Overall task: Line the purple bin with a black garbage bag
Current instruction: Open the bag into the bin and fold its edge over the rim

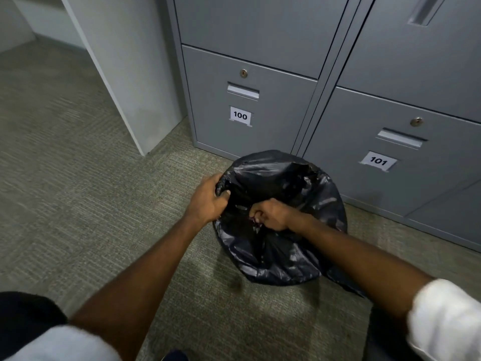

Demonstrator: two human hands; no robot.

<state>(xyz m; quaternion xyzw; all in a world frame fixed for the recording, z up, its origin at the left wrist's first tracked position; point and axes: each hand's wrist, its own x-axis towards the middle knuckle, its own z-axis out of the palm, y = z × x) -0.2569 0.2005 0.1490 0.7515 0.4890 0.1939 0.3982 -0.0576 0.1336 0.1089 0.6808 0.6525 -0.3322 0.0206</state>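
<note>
A black garbage bag (283, 246) is draped over a round bin on the carpet, covering it so fully that no purple shows. My left hand (208, 199) clutches a bunched fold of the bag at the bin's left rim. My right hand (270, 214) is fisted around gathered plastic near the middle of the bag's opening. The bag's far edge is folded over the rim toward the cabinets.
Grey metal filing cabinets labelled 100 (240, 115) and 101 (378, 161) stand just behind the bin. A white wall corner (135, 105) juts out at the left. Grey-green carpet (78, 191) spreads left and toward me.
</note>
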